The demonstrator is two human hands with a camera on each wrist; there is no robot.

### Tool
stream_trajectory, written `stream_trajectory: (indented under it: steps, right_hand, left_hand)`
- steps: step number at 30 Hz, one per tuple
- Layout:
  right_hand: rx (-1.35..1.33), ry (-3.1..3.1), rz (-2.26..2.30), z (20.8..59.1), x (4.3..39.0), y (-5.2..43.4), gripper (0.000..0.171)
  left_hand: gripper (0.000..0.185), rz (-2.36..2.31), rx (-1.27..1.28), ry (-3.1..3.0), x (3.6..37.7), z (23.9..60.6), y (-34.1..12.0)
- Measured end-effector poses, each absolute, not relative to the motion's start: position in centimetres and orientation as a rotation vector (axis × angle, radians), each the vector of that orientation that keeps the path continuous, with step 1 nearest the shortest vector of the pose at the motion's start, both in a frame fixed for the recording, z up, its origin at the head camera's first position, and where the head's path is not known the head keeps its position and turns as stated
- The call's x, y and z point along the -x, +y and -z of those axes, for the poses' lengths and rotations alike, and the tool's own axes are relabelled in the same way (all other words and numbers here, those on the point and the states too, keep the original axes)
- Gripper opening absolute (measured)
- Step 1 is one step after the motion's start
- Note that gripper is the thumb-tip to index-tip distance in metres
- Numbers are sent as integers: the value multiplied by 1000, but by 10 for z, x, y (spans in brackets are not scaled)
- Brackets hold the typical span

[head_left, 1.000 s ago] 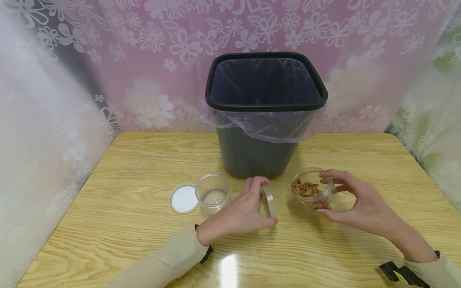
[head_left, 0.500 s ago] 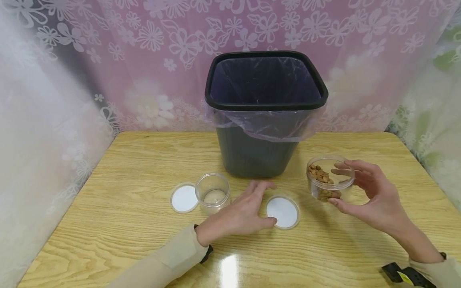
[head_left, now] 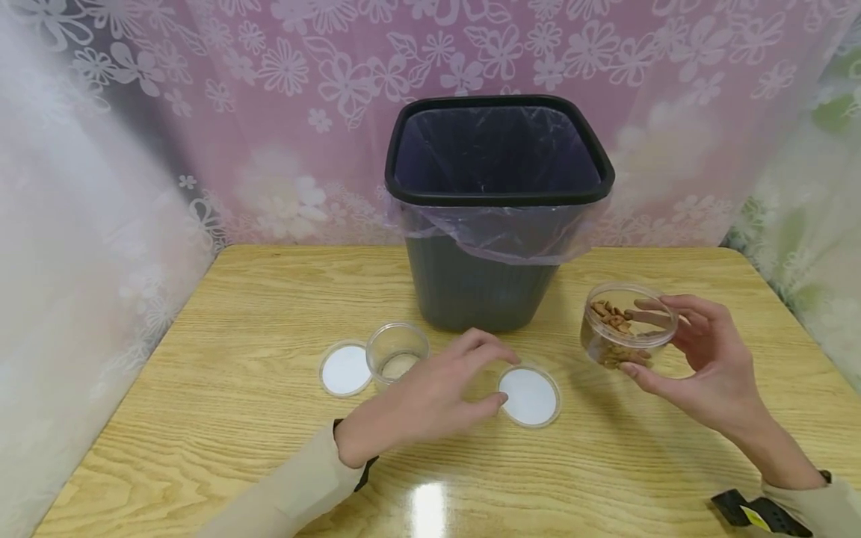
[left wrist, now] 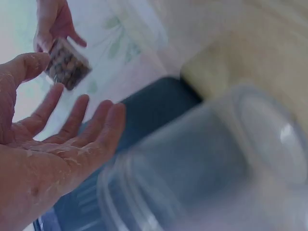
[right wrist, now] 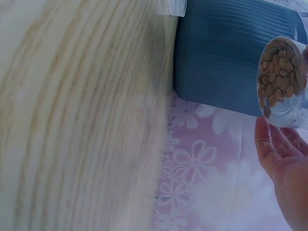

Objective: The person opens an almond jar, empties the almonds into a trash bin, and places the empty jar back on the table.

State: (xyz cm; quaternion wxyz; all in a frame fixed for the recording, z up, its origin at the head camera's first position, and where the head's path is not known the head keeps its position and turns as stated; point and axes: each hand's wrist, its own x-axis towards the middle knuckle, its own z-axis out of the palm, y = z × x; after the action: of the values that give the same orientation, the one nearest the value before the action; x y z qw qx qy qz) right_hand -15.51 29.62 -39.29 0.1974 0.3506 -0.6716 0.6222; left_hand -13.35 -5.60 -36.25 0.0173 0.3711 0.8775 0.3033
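Note:
My right hand point(head_left: 706, 359) grips a clear plastic jar point(head_left: 630, 351) by its side, raised over the table and tilted a little. Brown almond-like nuts point(right wrist: 279, 74) fill its lower part. A round lid point(head_left: 529, 396) with a white disc lies flat on the table. Close to that lid's left edge hovers my left hand point(head_left: 430, 396), its fingers spread and holding nothing. Behind the left hand stands a second clear jar point(head_left: 397, 345), uncovered and partly hidden by the hand. Another white-centred lid point(head_left: 346, 370) lies against that jar's left side.
A dark waste bin point(head_left: 484, 291) with a black rim and a thin purple liner stands at the middle of the wooden table point(head_left: 269, 299), behind the jars. Flowered pink curtain point(head_left: 289, 149) hangs beyond the table's back edge.
The lid has gone from upright in my left hand to flat on the table. My left hand has let go and drawn slightly left. My right hand has lifted the nut jar up and rightward.

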Motion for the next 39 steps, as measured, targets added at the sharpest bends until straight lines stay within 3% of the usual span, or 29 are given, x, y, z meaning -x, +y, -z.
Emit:
stream_trajectory:
  steps: [14, 39]
  right_hand:
    - [-999, -1642, -1944, 387, 157, 299, 82]
    - [-820, -1851, -1582, 346, 165, 314, 85]
  left_hand:
    - [25, -1404, -1721, 3110, 151, 318, -94]
    - [35, -1253, -1831, 3399, 186, 274, -108]
